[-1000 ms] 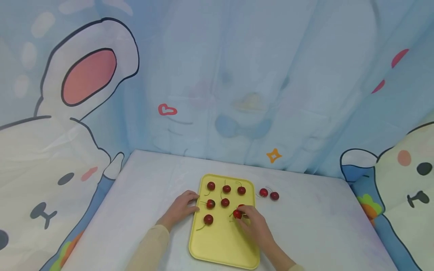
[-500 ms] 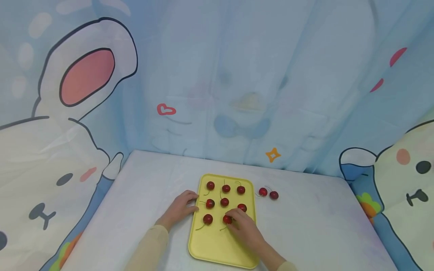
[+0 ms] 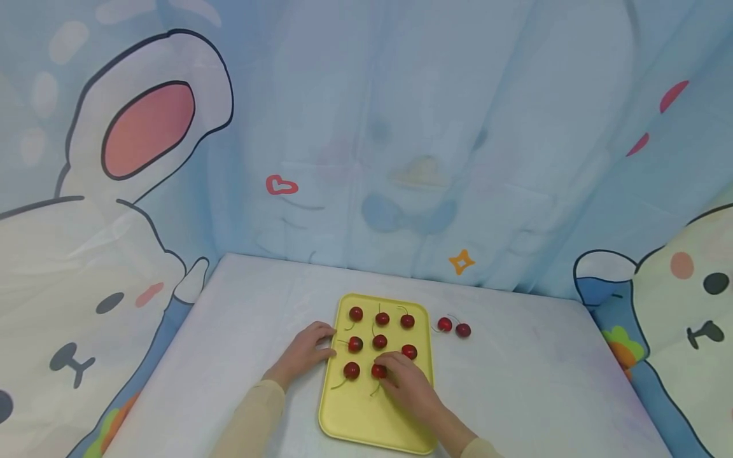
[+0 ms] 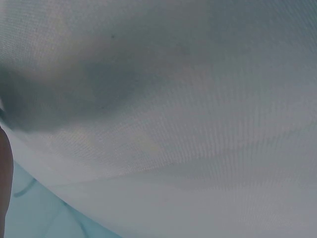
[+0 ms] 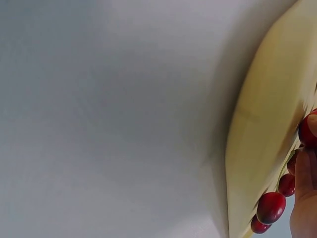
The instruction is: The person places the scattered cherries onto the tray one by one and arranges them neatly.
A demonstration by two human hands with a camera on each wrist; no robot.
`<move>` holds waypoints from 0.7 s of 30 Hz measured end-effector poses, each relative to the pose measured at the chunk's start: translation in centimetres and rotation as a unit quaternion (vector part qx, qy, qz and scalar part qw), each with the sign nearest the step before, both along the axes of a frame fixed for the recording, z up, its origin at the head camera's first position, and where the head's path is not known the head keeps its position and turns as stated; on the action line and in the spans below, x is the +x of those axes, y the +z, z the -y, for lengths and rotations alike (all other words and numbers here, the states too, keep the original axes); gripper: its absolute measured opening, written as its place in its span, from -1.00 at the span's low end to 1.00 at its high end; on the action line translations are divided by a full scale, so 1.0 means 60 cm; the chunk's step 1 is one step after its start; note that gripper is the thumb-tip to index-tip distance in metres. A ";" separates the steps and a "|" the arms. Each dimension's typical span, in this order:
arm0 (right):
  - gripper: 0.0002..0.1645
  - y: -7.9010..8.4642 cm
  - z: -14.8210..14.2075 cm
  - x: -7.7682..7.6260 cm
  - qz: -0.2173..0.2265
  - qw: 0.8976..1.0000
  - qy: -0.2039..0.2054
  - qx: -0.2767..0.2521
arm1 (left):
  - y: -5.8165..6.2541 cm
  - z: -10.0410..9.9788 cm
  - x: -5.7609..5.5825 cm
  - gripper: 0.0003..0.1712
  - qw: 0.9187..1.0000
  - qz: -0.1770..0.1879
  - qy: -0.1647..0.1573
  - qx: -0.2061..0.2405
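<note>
A yellow tray (image 3: pixel 366 416) lies on the white table, bearing red cherries with stems. My right hand (image 3: pixel 411 386) pinches one cherry (image 3: pixel 378 371) between thumb and fingers, low over the tray or on it, in the middle of the third row. In the right wrist view this cherry (image 5: pixel 307 131) shows at the right edge, against the fingertips. To its left lies another cherry (image 3: pixel 352 371), and behind the fingers is a cherry (image 3: pixel 409 352) near the right rim. My left hand (image 3: pixel 302 353) touches the tray's left rim, thumb and fingers apart.
Two loose cherries (image 3: pixel 445 325) lie on the table (image 3: pixel 527 381), right of the tray's far end. Several more cherries (image 3: pixel 382 319) sit in rows on the tray's far half. A blue printed curtain (image 3: pixel 343 127) hangs behind the table.
My right hand has moved left and slightly nearer with the cherry, from beside the right-hand cherry to the middle of the third row. The left hand stays at the rim.
</note>
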State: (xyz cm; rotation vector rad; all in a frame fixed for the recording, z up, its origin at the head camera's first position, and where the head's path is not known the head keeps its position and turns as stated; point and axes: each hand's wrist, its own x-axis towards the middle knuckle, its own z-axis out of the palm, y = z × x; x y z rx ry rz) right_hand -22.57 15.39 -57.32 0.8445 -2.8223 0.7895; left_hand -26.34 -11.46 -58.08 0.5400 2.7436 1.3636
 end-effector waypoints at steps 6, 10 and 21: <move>-0.60 -0.001 -0.001 0.001 -0.016 1.000 0.010 0.003 | 0.001 0.000 0.000 -0.54 1.000 -0.004 -0.003 0.005; -0.59 -0.004 -0.004 0.000 -0.016 1.000 0.012 0.005 | 0.001 0.000 0.001 -0.55 1.000 -0.005 -0.003 0.004; -0.53 0.006 -0.030 0.006 0.014 0.999 -0.031 0.001 | -0.003 -0.001 -0.001 -0.54 1.000 -0.003 0.004 -0.002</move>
